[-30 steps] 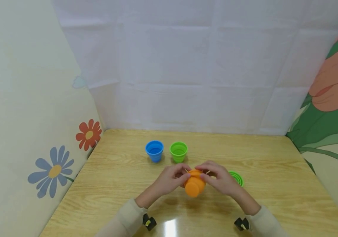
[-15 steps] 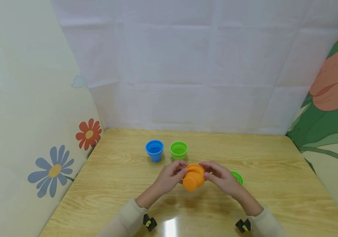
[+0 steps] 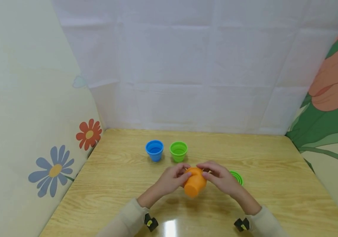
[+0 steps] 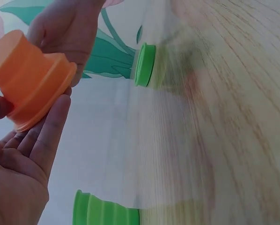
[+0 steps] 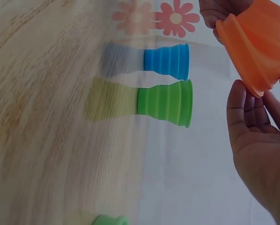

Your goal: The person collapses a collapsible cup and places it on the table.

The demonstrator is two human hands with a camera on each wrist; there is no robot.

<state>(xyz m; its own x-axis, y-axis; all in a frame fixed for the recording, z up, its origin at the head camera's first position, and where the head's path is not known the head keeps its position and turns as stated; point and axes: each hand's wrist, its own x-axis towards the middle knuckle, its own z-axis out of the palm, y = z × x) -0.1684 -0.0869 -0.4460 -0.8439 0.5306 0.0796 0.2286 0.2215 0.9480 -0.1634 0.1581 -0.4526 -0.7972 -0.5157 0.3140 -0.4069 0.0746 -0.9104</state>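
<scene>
An orange collapsible cup [image 3: 196, 182] is held above the table between my two hands, its base tilted toward me and its rim facing away. My left hand [image 3: 170, 179] grips its left side, thumb on the wall and fingers under the rim, as the left wrist view shows on the cup [image 4: 34, 79]. My right hand [image 3: 220, 177] pinches the right side in the same way. The wall looks partly folded and uneven near the rim. Just beyond stands a green collapsible cup [image 3: 178, 151], upright and extended, with a blue one [image 3: 154, 150] to its left.
A flattened green collapsible cup [image 3: 237, 178] lies on the wooden table [image 3: 275, 184], partly behind my right hand. White cloth [image 3: 169, 65] hangs along the table's far edge, and painted walls flank both sides.
The orange cup tipped up and back, then came down again, its base swinging slightly right. Its lower section now looks longer and smoother. Both hands shifted slightly with it; the other cups stayed put.
</scene>
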